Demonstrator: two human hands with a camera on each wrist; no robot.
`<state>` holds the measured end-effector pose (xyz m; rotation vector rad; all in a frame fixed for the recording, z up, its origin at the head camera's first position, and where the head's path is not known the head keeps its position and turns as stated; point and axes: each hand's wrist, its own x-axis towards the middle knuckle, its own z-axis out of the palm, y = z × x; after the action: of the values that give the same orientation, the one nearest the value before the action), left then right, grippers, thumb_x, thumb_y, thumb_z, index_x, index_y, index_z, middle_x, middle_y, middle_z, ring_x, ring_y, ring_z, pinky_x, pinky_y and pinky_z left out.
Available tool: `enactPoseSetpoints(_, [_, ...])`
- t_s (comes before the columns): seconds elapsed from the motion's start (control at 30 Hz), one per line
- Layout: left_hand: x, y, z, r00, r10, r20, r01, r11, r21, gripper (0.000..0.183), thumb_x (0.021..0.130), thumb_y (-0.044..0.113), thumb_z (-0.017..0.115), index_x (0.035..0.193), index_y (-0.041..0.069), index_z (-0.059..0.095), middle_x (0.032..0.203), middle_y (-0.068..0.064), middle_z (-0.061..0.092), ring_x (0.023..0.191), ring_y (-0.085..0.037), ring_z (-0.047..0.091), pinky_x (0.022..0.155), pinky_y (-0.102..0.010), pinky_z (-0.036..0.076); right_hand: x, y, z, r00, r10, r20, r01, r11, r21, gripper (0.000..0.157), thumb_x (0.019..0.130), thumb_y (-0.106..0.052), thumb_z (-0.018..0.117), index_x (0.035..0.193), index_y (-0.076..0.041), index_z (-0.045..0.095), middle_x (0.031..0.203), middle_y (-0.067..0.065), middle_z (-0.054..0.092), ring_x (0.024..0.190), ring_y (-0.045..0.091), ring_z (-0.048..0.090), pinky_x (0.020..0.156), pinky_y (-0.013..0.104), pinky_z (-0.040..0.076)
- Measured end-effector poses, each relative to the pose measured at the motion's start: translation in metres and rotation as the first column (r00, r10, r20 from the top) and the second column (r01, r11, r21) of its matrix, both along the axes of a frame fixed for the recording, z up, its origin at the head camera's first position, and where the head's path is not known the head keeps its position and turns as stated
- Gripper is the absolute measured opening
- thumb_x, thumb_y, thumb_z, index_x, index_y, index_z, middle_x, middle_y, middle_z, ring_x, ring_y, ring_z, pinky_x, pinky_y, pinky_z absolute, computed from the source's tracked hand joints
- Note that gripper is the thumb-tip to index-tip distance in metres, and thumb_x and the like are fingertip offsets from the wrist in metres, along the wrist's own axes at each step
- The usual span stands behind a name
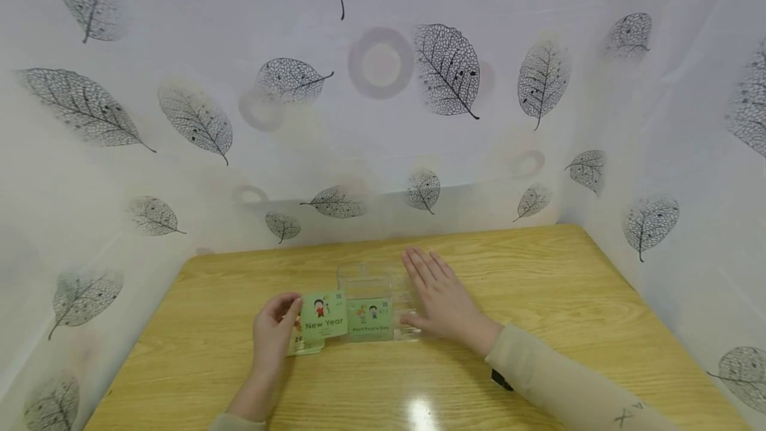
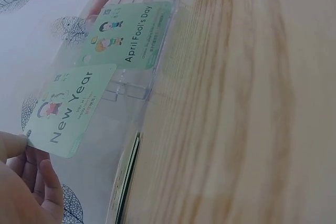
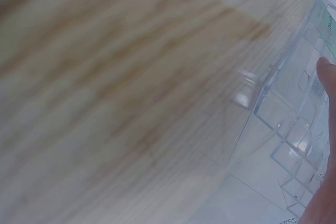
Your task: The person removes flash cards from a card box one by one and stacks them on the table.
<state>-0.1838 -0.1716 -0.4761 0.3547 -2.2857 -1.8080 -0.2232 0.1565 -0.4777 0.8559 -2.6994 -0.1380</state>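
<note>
- Card, pale green and rectangular, printed "New Year" [image 1: 325,314], pinched at its left edge by the left hand's [image 1: 272,331] thumb and fingers, seemingly to leave its face uncovered; it overhangs the tray's left end.
- Tray of clear plastic with dividers [image 1: 366,288], on a yellow wood-grain table [image 1: 538,271], holding a green "April Fool's Day" card [image 1: 370,319].
- Right hand [image 1: 441,296] flat, fingers straight, over the tray's right part, probably steadying it.
- Small stack of green cards [image 1: 306,347] below the held card, partly hidden.
</note>
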Motion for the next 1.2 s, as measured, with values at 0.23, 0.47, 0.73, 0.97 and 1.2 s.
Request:
enactPoseSetpoints(0.23, [0.001,-0.005,0.001,1.0,0.007,-0.006,-0.007,1.0,0.003,0.026,0.106,0.009,0.065,0.125,-0.009,0.068,0.1,0.005,0.074,0.083,0.004,0.063,0.073,-0.016,0.056,0.0,0.001,-0.001,1.0,0.002,-0.007,-0.002,1.0,-0.003,0.115,0.093,-0.079,0.056,0.167,0.001,0.02,0.177,0.018,0.02,0.164,0.035,0.024,0.134,0.05,0.019])
enactPoseSetpoints(0.47, [0.002,-0.009,0.001,1.0,0.016,-0.009,-0.016,1.0,0.002,0.027,0.106,0.01,0.065,0.126,-0.008,0.068,0.1,0.006,0.074,0.084,0.005,0.063,0.074,-0.016,0.056,0.0,0.001,0.0,1.0,-0.008,0.008,0.008,1.0,0.011,0.116,0.094,-0.08,0.054,0.168,0.0,0.017,0.177,0.018,0.017,0.165,0.034,0.019,0.135,0.049,0.016])
enactPoseSetpoints(0.73, [0.005,-0.01,0.001,1.0,0.015,0.001,-0.015,1.0,0.008,0.026,0.107,0.011,0.064,0.126,-0.006,0.068,0.093,0.02,0.069,0.086,0.004,0.063,0.074,-0.015,0.055,0.0,0.001,-0.001,1.0,-0.008,-0.014,0.008,1.0,0.021,0.115,0.094,-0.081,0.051,0.168,0.0,0.017,0.178,0.017,0.016,0.165,0.034,0.02,0.134,0.049,0.019])
enactPoseSetpoints(0.97, [0.005,-0.015,0.0,1.0,0.016,0.023,-0.016,1.0,-0.007,0.027,0.108,0.013,0.064,0.128,-0.005,0.067,0.097,0.015,0.07,0.087,0.004,0.062,0.074,-0.015,0.055,0.001,0.0,-0.001,1.0,-0.005,-0.005,0.005,1.0,0.013,0.114,0.095,-0.08,0.053,0.168,0.0,0.017,0.177,0.018,0.016,0.164,0.035,0.024,0.134,0.049,0.019])
enactPoseSetpoints(1.2, [0.007,-0.019,0.001,0.998,0.034,0.044,-0.033,0.999,-0.029,0.026,0.108,0.01,0.063,0.127,-0.006,0.067,0.098,0.011,0.071,0.085,0.004,0.061,0.074,-0.015,0.055,0.0,0.001,-0.002,1.0,-0.003,-0.011,0.003,1.0,0.008,0.115,0.094,-0.08,0.054,0.168,0.0,0.018,0.177,0.018,0.018,0.164,0.035,0.022,0.134,0.049,0.02])
